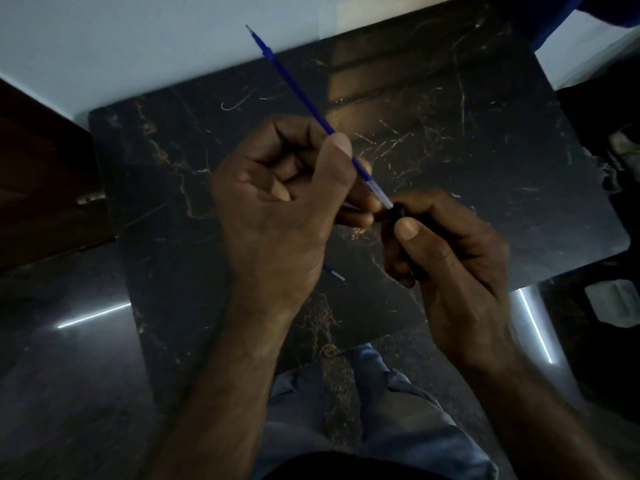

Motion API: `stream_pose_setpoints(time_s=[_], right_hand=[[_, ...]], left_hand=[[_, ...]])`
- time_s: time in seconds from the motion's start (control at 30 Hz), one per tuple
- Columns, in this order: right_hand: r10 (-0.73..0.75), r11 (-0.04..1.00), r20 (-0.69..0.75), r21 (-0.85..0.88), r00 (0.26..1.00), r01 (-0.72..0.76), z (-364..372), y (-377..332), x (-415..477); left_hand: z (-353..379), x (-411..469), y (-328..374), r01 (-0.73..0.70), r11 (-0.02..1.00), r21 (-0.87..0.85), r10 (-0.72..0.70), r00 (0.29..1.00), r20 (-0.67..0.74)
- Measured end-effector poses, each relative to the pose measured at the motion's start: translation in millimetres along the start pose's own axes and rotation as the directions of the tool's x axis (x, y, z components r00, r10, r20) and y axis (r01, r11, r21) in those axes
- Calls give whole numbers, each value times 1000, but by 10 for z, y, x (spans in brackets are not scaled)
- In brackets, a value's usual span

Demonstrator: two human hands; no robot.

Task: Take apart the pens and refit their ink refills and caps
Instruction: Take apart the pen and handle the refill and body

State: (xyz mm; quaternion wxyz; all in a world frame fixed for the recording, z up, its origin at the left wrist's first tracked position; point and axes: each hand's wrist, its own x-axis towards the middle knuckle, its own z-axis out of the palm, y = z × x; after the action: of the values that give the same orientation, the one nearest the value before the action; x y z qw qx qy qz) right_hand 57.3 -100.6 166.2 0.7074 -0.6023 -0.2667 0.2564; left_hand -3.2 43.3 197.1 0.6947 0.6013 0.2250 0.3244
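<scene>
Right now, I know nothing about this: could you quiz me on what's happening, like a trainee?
1. True or false: the left hand pinches the refill.
2. The right hand holds: A a dark barrel; B a white cap; C nothing.
3. What pokes out on the table beside the left wrist?
Key: 1 true. 2 A. 3 the end of a second refill.
</scene>
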Motion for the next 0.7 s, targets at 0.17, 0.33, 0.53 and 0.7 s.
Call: stream_pose_setpoints(time_s=[0.17,0.33,0.53,0.7], right_hand=[[-16,1000,0,-13,1000,16,-63,-38,-18],[-21,999,0,-39,1000,21,-72,-14,-35],[-25,997,-25,-71,999,23,-24,16,-21],[22,999,-89,-33,996,-25,-34,82,3]], left_hand=[[85,-69,23,-37,999,37,37,999,-10],[72,-86,29,-134,978,158,129,991,41],[5,-153,2,-171,907,384,81,967,240],[-27,-115,86,-107,933,343,44,981,188]])
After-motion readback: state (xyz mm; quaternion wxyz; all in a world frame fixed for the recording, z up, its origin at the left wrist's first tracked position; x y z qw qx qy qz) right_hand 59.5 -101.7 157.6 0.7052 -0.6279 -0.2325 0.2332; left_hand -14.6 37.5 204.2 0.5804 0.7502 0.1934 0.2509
